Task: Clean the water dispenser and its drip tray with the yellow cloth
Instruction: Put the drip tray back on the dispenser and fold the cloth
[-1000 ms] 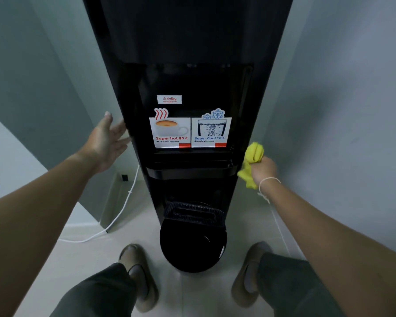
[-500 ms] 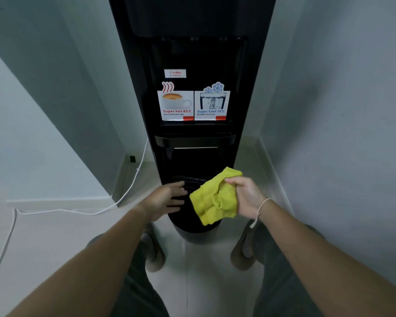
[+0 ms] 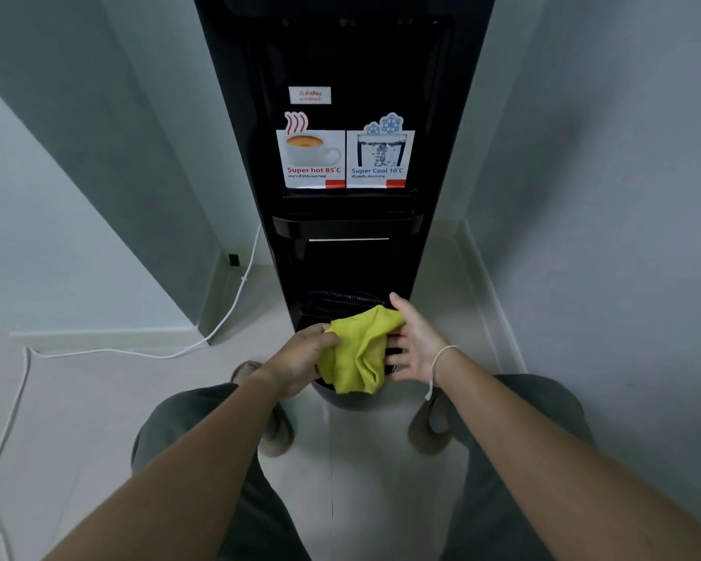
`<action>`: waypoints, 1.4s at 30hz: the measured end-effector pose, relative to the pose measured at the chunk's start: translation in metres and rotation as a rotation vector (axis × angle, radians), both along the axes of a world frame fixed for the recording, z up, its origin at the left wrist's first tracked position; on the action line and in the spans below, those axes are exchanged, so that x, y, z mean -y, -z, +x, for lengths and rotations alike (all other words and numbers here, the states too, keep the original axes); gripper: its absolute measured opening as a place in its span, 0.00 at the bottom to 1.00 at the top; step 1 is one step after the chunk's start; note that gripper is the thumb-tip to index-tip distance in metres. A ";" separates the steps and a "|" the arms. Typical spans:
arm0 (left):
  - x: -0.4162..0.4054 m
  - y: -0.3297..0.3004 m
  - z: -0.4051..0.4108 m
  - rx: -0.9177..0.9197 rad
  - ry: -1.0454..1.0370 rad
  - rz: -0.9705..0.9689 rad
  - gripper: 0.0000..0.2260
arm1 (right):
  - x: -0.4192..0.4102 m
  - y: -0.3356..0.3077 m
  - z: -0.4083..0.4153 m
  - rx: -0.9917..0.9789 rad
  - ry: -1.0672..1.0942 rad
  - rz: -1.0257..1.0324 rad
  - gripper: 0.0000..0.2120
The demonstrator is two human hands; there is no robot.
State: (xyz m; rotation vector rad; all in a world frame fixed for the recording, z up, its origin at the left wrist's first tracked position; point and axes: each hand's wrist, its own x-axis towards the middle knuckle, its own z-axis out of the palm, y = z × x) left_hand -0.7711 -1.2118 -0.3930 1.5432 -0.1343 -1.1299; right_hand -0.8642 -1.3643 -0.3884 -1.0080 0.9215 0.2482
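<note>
Down low, both hands meet over the drip tray (image 3: 340, 301) at the water dispenser (image 3: 349, 244) base: left hand (image 3: 300, 358) grips the yellow cloth (image 3: 359, 352), right hand (image 3: 415, 342) pinches its top corner, other fingers loose, likely spreading it for wiping.

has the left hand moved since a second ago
Yes. The left hand went from the dispenser's upper left side, beside the stickers, down to the cloth at its base.
</note>
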 end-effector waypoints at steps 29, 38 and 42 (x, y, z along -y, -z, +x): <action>-0.005 0.144 0.012 0.311 0.179 0.622 0.18 | 0.000 0.158 0.012 -0.242 -0.298 -0.930 0.20; 0.023 0.122 0.051 0.566 0.118 0.679 0.17 | 0.038 0.128 0.042 -0.264 0.018 -1.053 0.15; 0.045 0.110 0.084 0.665 0.080 0.638 0.16 | 0.063 0.130 0.065 -0.353 0.087 -0.859 0.24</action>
